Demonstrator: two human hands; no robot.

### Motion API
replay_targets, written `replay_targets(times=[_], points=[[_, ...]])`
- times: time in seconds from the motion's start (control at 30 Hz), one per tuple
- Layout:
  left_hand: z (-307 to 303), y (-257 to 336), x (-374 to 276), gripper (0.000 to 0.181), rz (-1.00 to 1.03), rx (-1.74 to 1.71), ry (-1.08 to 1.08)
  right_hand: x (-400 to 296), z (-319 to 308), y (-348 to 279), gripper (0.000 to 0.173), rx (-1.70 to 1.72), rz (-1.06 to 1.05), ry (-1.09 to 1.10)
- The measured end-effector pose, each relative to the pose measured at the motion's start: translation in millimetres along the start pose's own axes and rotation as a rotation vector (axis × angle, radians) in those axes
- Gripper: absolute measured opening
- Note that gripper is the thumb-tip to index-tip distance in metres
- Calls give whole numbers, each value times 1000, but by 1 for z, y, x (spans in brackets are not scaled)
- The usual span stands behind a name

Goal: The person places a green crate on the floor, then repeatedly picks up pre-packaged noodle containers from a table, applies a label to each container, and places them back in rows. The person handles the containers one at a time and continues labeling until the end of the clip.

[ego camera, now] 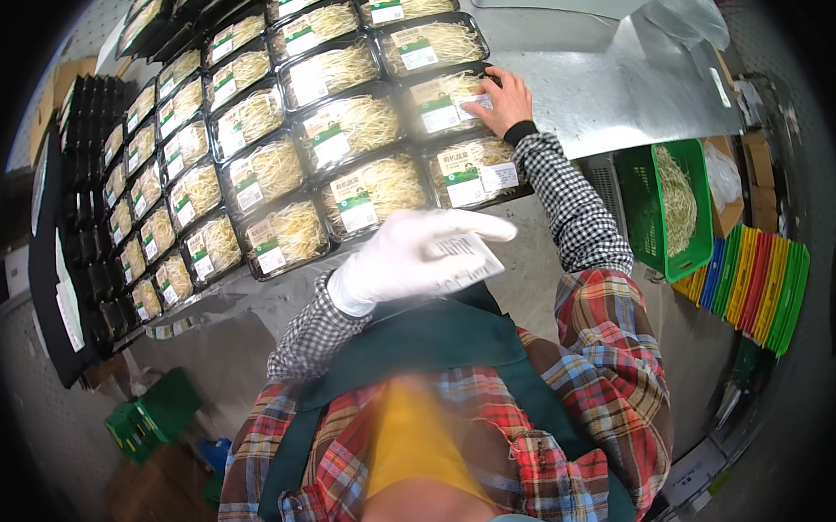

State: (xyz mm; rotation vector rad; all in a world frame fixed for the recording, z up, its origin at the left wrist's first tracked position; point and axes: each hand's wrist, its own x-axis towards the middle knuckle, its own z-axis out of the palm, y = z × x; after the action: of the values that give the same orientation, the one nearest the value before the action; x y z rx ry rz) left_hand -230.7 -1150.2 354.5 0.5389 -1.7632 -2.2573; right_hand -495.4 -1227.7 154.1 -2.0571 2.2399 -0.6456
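Note:
My left hand (390,256), in a white glove, holds a small stack of white printed labels (488,263) in front of the dark green apron. My bare right hand (510,102) is over a black tray of bean sprouts (427,96) under clear film. Its thumb touches a white label (473,108) beside the tray's printed sticker; whether the fingers grip or press the label, I cannot tell. A nearer sprout tray (463,155) bears a second white label (498,175) to the right of its printed sticker.
Rows of packed sprout trays (353,127) cover the left of the steel table (590,87). Stacked black trays (90,153) stand far left. To my right are a green crate (704,223) holding sprouts and several stacked coloured crates (756,280).

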Motion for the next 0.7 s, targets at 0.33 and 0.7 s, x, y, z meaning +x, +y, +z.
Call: replay_targets(times=[0.33,0.7], points=[[-29,-68,40,17,202,706,927,-44,-76,-58,34,1478,125,-343],[-21,-22,27,25,45,384,430,98,-15,38,29,290,7,85]])
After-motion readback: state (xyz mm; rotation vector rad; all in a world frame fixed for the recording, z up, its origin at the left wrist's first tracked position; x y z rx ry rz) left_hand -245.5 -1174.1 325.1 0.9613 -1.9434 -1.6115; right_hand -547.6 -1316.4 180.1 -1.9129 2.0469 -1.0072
